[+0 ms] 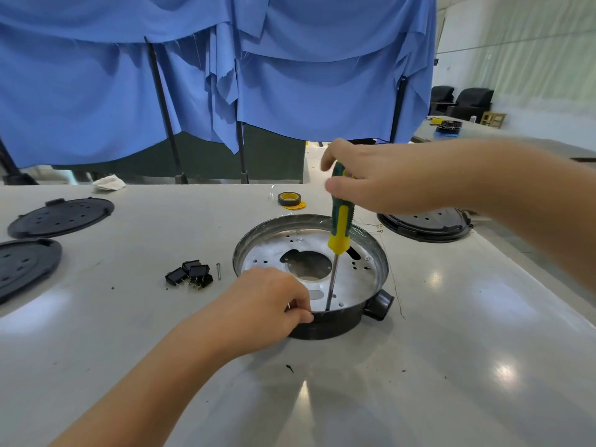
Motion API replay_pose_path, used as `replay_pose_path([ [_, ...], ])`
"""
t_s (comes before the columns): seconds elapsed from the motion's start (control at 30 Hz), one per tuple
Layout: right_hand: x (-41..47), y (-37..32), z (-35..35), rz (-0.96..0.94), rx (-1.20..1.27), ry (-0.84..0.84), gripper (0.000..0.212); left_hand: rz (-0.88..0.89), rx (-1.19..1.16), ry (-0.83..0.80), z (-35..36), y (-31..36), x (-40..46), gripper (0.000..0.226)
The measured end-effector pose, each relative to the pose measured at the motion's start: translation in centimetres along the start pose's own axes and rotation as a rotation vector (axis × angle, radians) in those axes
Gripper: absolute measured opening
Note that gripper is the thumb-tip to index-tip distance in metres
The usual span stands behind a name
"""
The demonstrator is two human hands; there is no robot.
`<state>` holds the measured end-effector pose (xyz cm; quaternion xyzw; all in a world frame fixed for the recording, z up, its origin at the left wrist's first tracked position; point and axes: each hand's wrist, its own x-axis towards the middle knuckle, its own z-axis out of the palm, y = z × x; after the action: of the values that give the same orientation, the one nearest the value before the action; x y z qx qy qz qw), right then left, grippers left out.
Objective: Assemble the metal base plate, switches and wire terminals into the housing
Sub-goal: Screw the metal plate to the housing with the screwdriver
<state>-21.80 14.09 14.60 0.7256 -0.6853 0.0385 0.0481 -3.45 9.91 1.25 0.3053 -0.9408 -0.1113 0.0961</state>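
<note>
A round black housing [335, 324] stands mid-table with the silver metal base plate [354, 279] lying inside it. My right hand [383, 179] grips the top of a green and yellow screwdriver [340, 227], held nearly upright. Its tip rests on the plate near the front rim. My left hand [274, 301] pinches the housing's near rim beside the tip. Several black switches [190, 275] lie in a pile to the left of the housing, with a loose screw [218, 271] next to them. Thin wires with ring terminals [377, 229] lie behind the housing at the right.
Two black perforated lids [61, 217] [22, 266] lie at the table's left, and another black housing part [425, 224] at the right. A roll of yellow tape [290, 200] sits behind the housing. Blue cloth [225, 75] hangs along the far edge.
</note>
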Motion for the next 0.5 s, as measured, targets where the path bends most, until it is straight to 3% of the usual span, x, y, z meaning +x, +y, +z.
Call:
replay_pose_path([
  [0.1, -0.29, 0.07, -0.39, -0.034, 0.249, -0.058, 0.011, -0.001, 0.005, -0.006, 0.02, 0.21, 0.07, 0.017],
  [0.13, -0.35, -0.11, -0.39, -0.058, 0.211, -0.011, 0.015, -0.002, 0.01, -0.006, 0.03, 0.23, 0.11, 0.018],
  [0.23, -0.02, 0.01, 0.05, -0.053, -0.208, 0.205, 0.056, -0.01, 0.011, -0.019, -0.04, 0.28, 0.16, 0.017],
  [0.3, 0.24, 0.14, 0.17, 0.016, -0.357, 0.213, 0.064, -0.007, 0.01, -0.025, -0.06, 0.31, 0.18, 0.017],
  [0.37, 0.28, 0.25, 0.28, 0.038, -0.2, 0.099, 0.047, -0.005, 0.013, -0.023, -0.08, 0.29, 0.17, 0.017],
  [0.43, 0.23, 0.13, 0.34, 0.022, 0.141, -0.004, 0.023, -0.007, 0.019, -0.019, -0.08, 0.25, 0.22, 0.017],
  [0.5, -0.13, -0.35, 0.21, -0.061, 0.266, -0.003, 0.012, -0.01, 0.017, -0.018, -0.07, 0.22, 0.27, 0.017],
])
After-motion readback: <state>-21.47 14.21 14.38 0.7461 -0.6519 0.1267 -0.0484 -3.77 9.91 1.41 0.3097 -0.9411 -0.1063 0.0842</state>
